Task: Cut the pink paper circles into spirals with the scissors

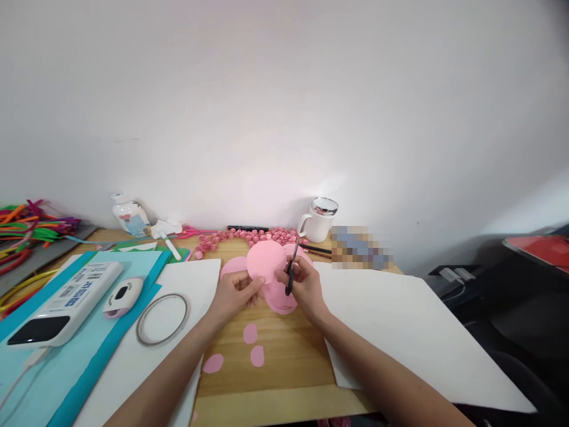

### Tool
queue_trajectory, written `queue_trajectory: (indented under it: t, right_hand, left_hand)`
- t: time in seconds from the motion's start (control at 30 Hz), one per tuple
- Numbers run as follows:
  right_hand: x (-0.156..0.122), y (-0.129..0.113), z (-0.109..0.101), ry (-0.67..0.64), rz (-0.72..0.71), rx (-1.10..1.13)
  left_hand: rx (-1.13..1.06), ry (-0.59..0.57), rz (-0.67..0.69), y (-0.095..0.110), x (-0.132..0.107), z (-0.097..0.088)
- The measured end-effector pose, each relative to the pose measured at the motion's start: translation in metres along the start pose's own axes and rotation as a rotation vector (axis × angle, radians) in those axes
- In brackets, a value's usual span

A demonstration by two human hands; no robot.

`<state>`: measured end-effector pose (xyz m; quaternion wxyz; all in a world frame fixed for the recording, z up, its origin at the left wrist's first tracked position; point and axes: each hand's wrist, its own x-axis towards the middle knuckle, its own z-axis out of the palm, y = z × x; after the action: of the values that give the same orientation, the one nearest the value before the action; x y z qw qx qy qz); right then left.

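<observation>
A round pink paper disc (267, 258) is pinched at its lower edge by my left hand (240, 290), thumb in front. My right hand (305, 284) grips a pair of black-handled scissors (291, 274), blades pointing up beside the disc's right edge. Whether the blades touch the paper I cannot tell. Under and behind both hands lie more pink paper circles (281, 302), partly covered. Nearer me on the wooden table (284, 373) are three small pink paper ovals (250, 333).
Small pink paper rolls (267, 236) line the wall beside a white mug (317, 219). White sheets (413, 326) lie on both sides. To the left are a metal ring (162, 319), a white power bank (66, 302), a white bottle (130, 216) and coloured pipe cleaners (31, 225).
</observation>
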<state>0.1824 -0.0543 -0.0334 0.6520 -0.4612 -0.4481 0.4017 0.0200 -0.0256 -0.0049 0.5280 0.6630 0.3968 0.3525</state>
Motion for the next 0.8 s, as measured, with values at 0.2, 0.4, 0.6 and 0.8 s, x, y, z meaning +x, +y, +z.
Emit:
queue_trajectory:
  t: [0.2, 0.4, 0.6, 0.8]
  right_hand:
    - [-0.003, 0.001, 0.002, -0.095, -0.029, -0.034]
    - [-0.01, -0.001, 0.006, -0.35, 0.031, -0.037]
    - [-0.015, -0.001, 0.01, -0.492, 0.024, -0.052]
    - [-0.007, -0.008, 0.006, -0.471, 0.036, -0.072]
  left_hand:
    - [0.047, 0.002, -0.01, 0.001, -0.003, 0.001]
    - [-0.12, 0.203, 0.113, 0.003, -0.004, -0.002]
    - [-0.047, 0.17, 0.098, 0.005, -0.007, 0.0]
    - [-0.131, 0.154, 0.096, 0.0, -0.004, 0.002]
